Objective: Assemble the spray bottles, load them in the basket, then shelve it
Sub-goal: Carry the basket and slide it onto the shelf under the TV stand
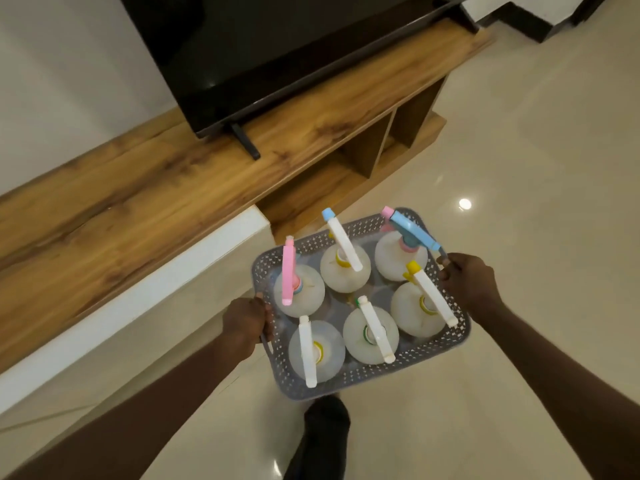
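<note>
The single head-worn camera looked steeply down and forward from above the person's outstretched arms, its wide lens bending the wooden TV stand (pixel 214 174) and floor (pixel 536 168) so that they ran slantwise across the frame. It sat close over the grey basket (pixel 346 379), which filled the lower middle with the left hand (pixel 246 322) and right hand (pixel 469 284) at its two sides, and one dark-clad foot (pixel 323 434) showed directly beneath. With only this one view, nothing was shared with another.
</note>
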